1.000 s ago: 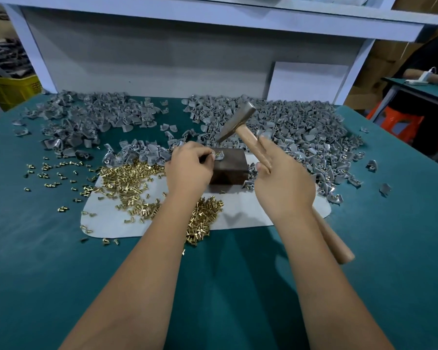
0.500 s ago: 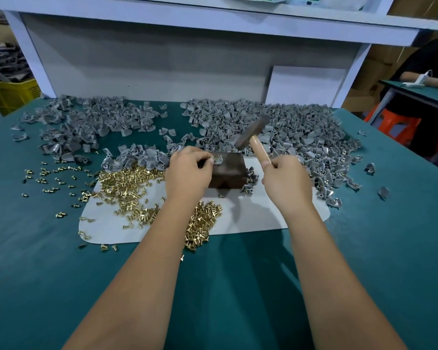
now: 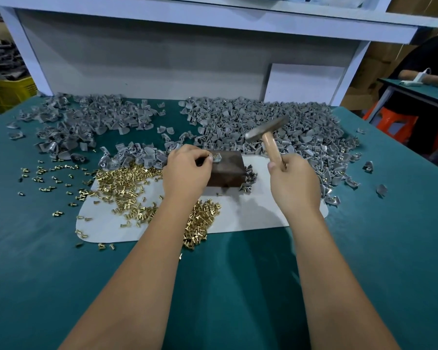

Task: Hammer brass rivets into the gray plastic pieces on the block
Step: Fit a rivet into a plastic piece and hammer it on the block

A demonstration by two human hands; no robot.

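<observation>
A dark brown block [image 3: 227, 170] stands on a white mat [image 3: 258, 213] in the middle of the green table. On its top far-left corner lies a gray plastic piece [image 3: 217, 158] with a brass rivet in it. My left hand [image 3: 186, 173] pinches that piece with thumb and fingertips. To the right of the block, my right hand [image 3: 295, 183] grips the wooden handle of a hammer [image 3: 268, 131]. The blurred steel head hangs above and to the right of the block. Loose brass rivets [image 3: 127, 184] cover the mat's left part.
Large heaps of gray plastic pieces [image 3: 288, 127] fill the back of the table, right and left [image 3: 86, 122]. Stray rivets [image 3: 43, 173] dot the green cloth at left. A white shelf frame [image 3: 187, 59] closes the back. Another person sits at a table [image 3: 420, 94] far right.
The hammer came down toward the block, then rose again; its head now hangs higher and further right. My left hand has stayed on the gray piece on the block.
</observation>
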